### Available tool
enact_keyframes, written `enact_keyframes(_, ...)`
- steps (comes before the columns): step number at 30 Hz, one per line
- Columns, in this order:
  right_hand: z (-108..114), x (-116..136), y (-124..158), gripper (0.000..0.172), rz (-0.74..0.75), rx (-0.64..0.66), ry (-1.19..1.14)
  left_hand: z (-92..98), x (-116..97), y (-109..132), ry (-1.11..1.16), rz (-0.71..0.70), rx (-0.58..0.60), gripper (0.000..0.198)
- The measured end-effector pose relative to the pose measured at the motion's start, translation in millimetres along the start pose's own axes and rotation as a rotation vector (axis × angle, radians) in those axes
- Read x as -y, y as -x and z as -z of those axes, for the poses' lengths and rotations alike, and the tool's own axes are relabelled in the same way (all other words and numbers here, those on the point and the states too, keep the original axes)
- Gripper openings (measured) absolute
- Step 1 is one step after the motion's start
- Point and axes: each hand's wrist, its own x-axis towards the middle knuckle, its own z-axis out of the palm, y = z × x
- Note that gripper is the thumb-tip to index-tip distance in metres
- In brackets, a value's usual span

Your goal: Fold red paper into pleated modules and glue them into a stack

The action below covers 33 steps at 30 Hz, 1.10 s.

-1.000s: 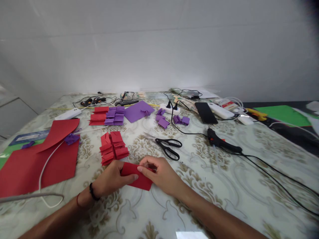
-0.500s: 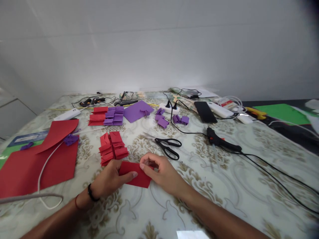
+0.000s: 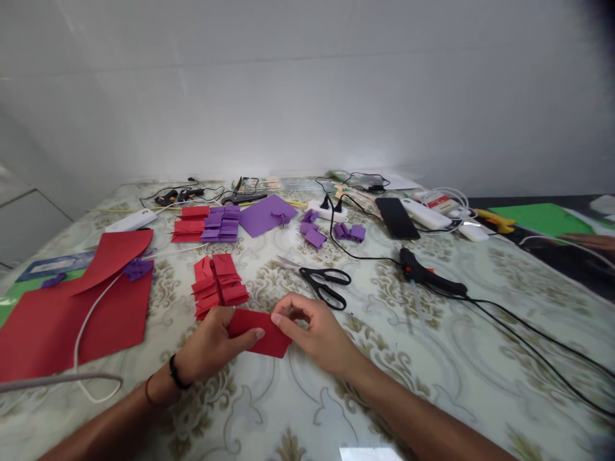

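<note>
A small piece of red paper (image 3: 269, 342) is held between my two hands, just above the patterned tablecloth. My left hand (image 3: 216, 342) grips its left side, thumb lying across the front. Thumb and fingers of my right hand (image 3: 314, 330) pinch its upper right edge. Right behind my left hand lie several folded red paper pieces (image 3: 221, 282) in two columns. Scissors (image 3: 321, 278) with black handles rest slightly open beyond my right hand. Farther back are stacked folded red pieces (image 3: 189, 227) beside folded purple pieces (image 3: 221, 224).
Red sheets (image 3: 120, 320) cover the left side, crossed by a white cable (image 3: 79, 333). A glue gun (image 3: 427, 272) lies at right with its black cord. Behind are a purple sheet (image 3: 262, 218), a phone (image 3: 397, 218) and a power strip (image 3: 319, 208). Another person's hand (image 3: 593, 242) shows at far right.
My hands keep the same hold, with the red paper tilted slightly and its lower edge a little higher. At the far right, another person's hand has come into view and the white sheet there has shifted.
</note>
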Motion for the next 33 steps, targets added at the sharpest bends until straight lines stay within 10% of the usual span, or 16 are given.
enact_keyframes(16,-1,-8,-2,0.009,-0.003,0.059,-0.034,0.8,1,0,-0.018,-0.017,0.125,0.034)
enact_keyframes(33,-2,-8,-2,0.004,-0.006,0.113,-0.034,2.8,2,0,-0.007,-0.138,-0.035,0.032)
